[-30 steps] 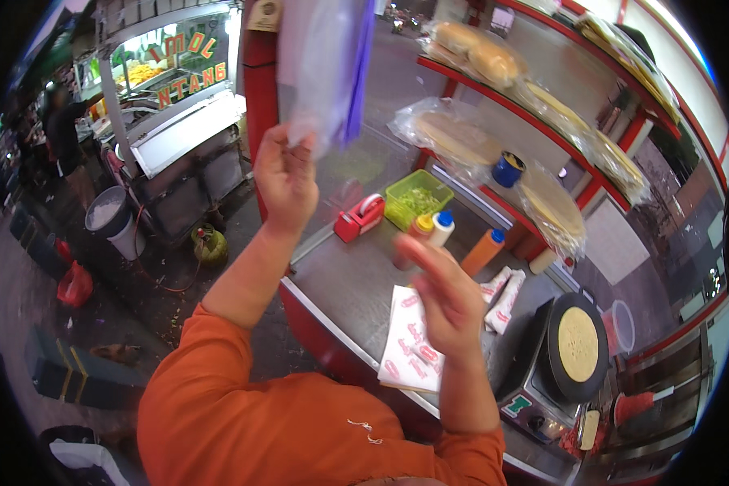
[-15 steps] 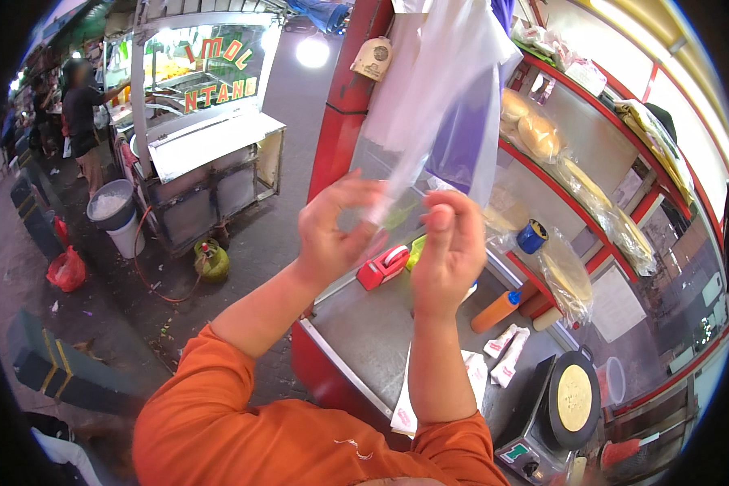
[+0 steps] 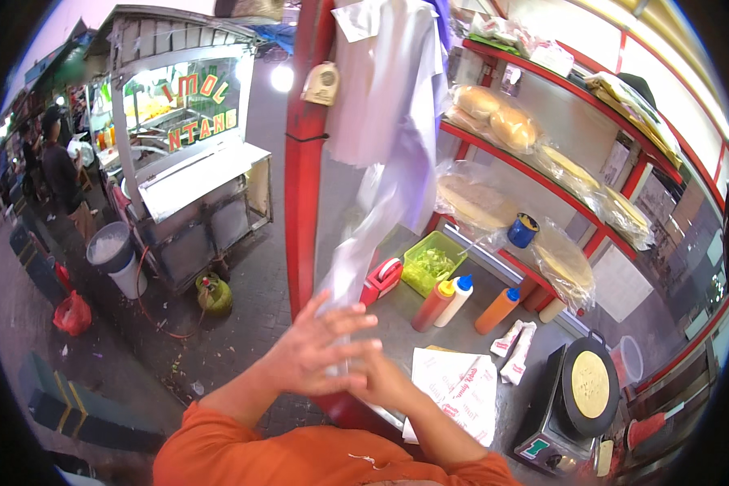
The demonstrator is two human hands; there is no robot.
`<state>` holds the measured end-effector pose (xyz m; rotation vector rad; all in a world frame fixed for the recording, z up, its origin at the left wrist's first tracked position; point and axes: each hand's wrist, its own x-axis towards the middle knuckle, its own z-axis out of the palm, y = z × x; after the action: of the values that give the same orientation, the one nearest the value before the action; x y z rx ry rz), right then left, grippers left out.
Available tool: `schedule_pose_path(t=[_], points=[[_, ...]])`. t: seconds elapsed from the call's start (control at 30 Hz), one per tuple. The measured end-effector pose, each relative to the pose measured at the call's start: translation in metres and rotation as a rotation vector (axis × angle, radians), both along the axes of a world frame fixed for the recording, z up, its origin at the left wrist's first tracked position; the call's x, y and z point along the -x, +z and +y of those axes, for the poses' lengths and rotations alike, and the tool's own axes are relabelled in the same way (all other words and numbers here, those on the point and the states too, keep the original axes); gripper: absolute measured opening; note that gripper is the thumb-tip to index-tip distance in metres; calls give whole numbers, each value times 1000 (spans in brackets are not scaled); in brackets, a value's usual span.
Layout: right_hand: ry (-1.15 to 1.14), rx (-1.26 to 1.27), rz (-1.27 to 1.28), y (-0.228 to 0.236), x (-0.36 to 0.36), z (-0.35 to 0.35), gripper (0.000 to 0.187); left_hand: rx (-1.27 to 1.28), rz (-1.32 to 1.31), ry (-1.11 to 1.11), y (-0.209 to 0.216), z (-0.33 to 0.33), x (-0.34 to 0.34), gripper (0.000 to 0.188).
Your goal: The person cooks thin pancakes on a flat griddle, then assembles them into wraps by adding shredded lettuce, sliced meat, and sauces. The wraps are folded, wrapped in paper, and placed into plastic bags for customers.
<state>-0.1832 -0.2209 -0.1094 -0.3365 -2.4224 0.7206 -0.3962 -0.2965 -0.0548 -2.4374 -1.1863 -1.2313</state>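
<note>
A clear whitish plastic bag [image 3: 350,263] stretches down, blurred, from a hanging bunch of plastic bags [image 3: 373,89] to my hands. Its lower end is gripped at my left hand [image 3: 316,348], whose fingers reach across in front of my right hand [image 3: 385,379]. The two hands are together low in front of me, left of the metal counter. My right hand's fingertips are mostly hidden behind the left, so their hold cannot be made out. Just beyond the hands is a red tape dispenser [image 3: 382,281].
On the counter [image 3: 393,324] are a green basket of chopped greens [image 3: 434,263], sauce bottles [image 3: 494,312], printed paper [image 3: 454,389] and a griddle [image 3: 571,389] with a flatbread on it. Wrapped breads [image 3: 494,117] line red shelves. A red post [image 3: 304,178] rises at left; a street cart [image 3: 194,162] stands beyond.
Both hands have come down and toward me, drawing the bag's end down from the hanging bunch. They have moved from apart to together. My view has shifted right, showing more of the counter.
</note>
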Motion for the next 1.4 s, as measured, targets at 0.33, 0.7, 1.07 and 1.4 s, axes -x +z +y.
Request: schedule_pose_path(t=[0.33, 0.7, 1.07, 1.4], points=[[-384, 806, 240, 3, -179, -68, 23, 1353, -458, -399, -139, -6, -151, 39], [-861, 564, 820, 25, -313, -138, 22, 1283, 211, -805, -95, 104, -145, 41], [-1008, 538, 747, -24, -305, -63, 35, 1500, -632, -457, -160, 89, -167, 46], [-663, 229, 244, -32, -190, -78, 23, 1505, -1168, -599, -181, 30, -152, 45]])
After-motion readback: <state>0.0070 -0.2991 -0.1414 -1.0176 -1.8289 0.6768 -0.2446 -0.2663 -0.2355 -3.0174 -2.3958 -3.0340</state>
